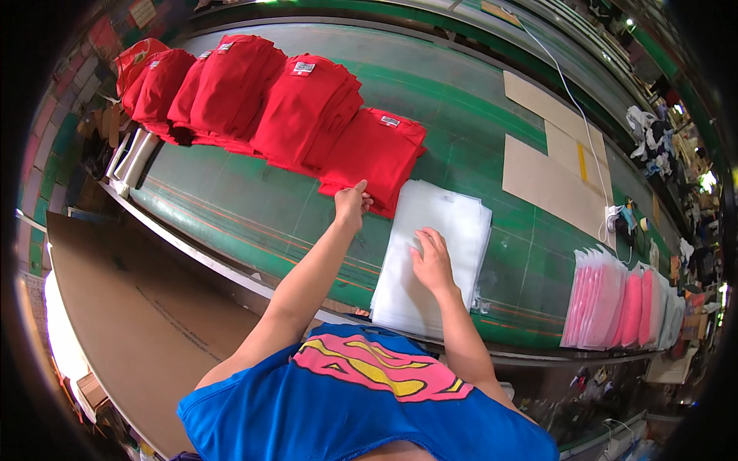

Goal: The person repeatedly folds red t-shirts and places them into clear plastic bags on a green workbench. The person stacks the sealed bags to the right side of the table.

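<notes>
My left hand (353, 206) is at the near edge of a folded red shirt (377, 152), thumb and fingers together there; whether it pinches the cloth I cannot tell. To the right, my right hand (431, 259) is over a stack of frosted plastic bags (441, 210), its fingers slightly spread and nothing held in them. The bags lie beside the shirt, close to its right edge. Further left, several thick piles of folded red shirts (230, 92) stand in a row, with pale neck labels on top.
Pale cardboard sheets (548, 184) lie at the back right, near a white power cable (588, 121) and a roll of tape (644, 223). Bagged pink garments (594, 299) stand at the right end of the green table (311, 216). A large cardboard panel (144, 322) is at the lower left.
</notes>
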Demonstrator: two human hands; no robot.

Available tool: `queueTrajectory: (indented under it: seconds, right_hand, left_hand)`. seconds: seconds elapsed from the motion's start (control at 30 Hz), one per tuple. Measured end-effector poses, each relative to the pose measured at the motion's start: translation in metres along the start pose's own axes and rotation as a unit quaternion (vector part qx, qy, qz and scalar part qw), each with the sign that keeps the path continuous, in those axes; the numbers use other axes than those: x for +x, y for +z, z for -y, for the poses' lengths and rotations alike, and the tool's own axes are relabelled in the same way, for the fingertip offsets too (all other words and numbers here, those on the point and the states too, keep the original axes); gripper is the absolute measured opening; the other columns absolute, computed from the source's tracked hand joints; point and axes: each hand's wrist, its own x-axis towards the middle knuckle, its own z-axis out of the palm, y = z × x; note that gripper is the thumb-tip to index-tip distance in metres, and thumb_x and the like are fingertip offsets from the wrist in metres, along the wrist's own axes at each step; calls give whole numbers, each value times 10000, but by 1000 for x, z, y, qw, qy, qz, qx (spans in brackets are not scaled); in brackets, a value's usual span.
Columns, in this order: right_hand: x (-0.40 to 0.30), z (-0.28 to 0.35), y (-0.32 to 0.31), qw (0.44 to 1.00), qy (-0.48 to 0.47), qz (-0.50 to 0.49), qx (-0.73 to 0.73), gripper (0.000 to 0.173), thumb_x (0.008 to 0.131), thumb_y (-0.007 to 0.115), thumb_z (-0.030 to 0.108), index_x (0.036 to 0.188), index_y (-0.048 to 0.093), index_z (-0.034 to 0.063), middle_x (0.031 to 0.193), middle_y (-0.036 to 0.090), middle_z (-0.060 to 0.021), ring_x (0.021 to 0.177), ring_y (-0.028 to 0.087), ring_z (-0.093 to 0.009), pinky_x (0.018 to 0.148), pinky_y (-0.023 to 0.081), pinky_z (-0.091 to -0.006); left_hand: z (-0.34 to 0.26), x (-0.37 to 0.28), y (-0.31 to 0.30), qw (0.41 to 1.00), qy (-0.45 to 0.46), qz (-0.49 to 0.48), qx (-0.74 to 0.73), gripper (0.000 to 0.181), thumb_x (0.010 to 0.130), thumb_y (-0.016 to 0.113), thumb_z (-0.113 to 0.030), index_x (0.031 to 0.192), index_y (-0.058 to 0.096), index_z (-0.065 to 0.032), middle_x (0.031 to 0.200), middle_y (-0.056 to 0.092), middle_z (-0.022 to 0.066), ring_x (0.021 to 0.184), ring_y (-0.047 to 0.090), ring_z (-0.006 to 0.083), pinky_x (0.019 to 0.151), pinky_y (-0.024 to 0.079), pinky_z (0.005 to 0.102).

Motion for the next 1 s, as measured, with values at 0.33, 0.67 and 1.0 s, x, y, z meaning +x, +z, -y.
queueTrajectory:
  seconds: [0.33, 0.67, 1.0]
  right_hand:
    - [107, -5, 20, 601, 308, 1, 737, 511, 955, 668, 91, 1423, 467, 53, 1329, 624, -165, 1203, 638, -293, 992, 561, -468]
    - [12, -21, -7, 680, 345, 40, 646, 689, 841, 615, -125, 1481, 433, 58, 1390, 598, -158, 1263, 611, -312, 1045, 537, -468]
    - [-117, -69, -119, 738, 296, 16, 606, 563, 950, 655, 62, 1477, 462, 17, 1425, 579, -98, 1295, 554, -215, 1118, 427, -392]
  left_hand:
    - [13, -131, 6, 977, 46, 148, -144, 131, 839, 699, -60, 969, 683, -59, 913, 701, 52, 928, 654, 206, 869, 495, 383]
    - [36, -95, -103, 825, -141, 388, -385, 780, 951, 587, -573, 1413, 510, 50, 1511, 504, 224, 1391, 494, 361, 1182, 371, 532]
    - [73, -140, 24, 917, -91, 357, 152, 426, 1005, 575, -96, 1399, 520, 56, 1310, 656, 155, 1185, 653, 230, 1068, 506, 383]
